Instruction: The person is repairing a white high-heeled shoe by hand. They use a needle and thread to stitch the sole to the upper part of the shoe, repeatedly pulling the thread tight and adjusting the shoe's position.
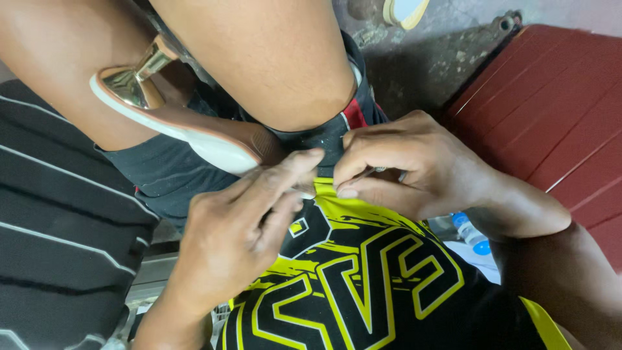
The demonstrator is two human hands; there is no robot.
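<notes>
Left hand (240, 233) sits at centre frame, its fingers (285, 172) stretched up and pressing against the toe end of a high-heeled shoe (194, 129), thumb and forefinger pinched on its sole edge. The shoe lies across the person's lap in the upper left of the frame, pale sole showing, its gold heel (146, 71) pointing up toward the bare thigh. Right hand (414, 162) comes in from the right of centre, fingers curled tight and pinched right at the shoe's tip, just beside the left fingertips; whether it holds some small tool I cannot tell. Below both hands, a black and yellow shirt (363, 279) fills the lower centre. A red panelled surface (557, 110) fills the upper right, and a blue-capped bottle (470, 233) peeks out under the right wrist.
</notes>
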